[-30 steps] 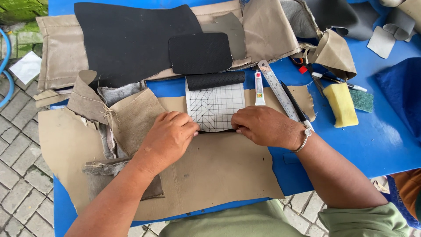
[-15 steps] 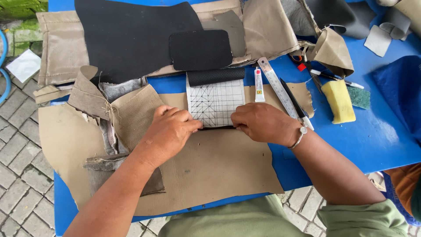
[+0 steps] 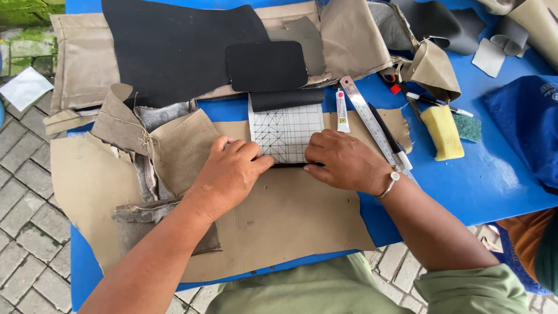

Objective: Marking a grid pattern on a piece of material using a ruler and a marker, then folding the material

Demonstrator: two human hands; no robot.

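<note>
While both hands press down on the near edge of the white gridded patch [image 3: 288, 132], it lies flat on the tan leather sheet [image 3: 279, 221] at the middle of the blue worktop [image 3: 488, 180], its far end rolled back into a black perforated curl. The left hand [image 3: 229, 174] has its fingers [image 3: 256, 156] curled flat on the near-left corner; the right hand [image 3: 343, 160] pins the near-right corner, pinching nothing. It looks thin, light and floppy, so best handled by its edges. A steel ruler [image 3: 369, 119] lies just right.

Outdoor work spot, daylight.
Blue bench [image 3: 494, 186] stands on grey paving-brick floor [image 3: 26, 192]; mossy green patch [image 3: 29, 11] at far left corner.
</note>
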